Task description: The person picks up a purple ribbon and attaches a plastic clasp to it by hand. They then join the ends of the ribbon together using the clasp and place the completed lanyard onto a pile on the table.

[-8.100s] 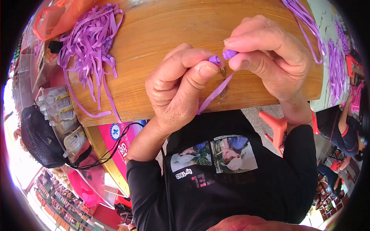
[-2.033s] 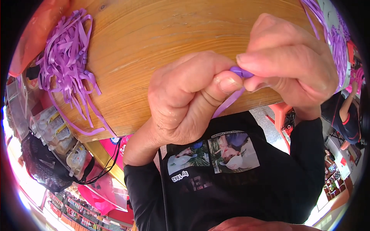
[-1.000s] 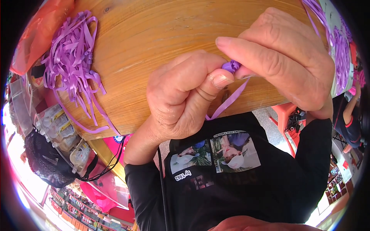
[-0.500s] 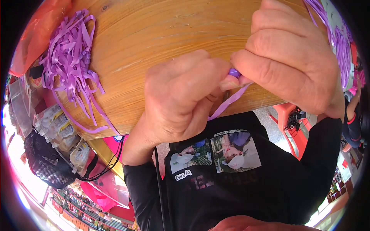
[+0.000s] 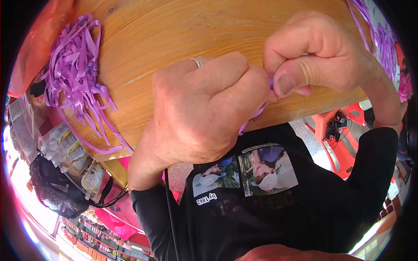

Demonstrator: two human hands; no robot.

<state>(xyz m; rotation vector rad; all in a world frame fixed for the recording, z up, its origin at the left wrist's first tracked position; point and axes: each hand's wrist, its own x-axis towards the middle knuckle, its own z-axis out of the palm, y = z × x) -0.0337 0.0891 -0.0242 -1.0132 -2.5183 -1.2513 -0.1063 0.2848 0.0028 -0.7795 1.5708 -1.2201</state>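
Above the table's near edge, my left hand (image 5: 204, 106) and my right hand (image 5: 320, 54) are held close together, both with curled, closed fingers. A small shiny purple piece (image 5: 271, 82) shows between them, pinched by the right thumb and fingers and running into the left hand's grip. From under my left hand hangs a flat purple ribbon (image 5: 252, 119), mostly hidden by the fingers. A ring is on a left finger. To the left lies a tangled pile of purple ribbons (image 5: 72, 65), some bearing small darker purple pieces.
The wooden table (image 5: 183, 30) has its edge in front of my body. More purple ribbons (image 5: 385, 48) lie at the far right. An orange-red plastic bag (image 5: 37, 43) sits at the upper left, a black mesh bag (image 5: 54, 187) below it. A red stool (image 5: 344, 139) stands at right.
My right hand has rolled over, so its thumb now shows on the small purple piece. My left hand has turned too, showing its back and ring. Less of the hanging ribbon shows.
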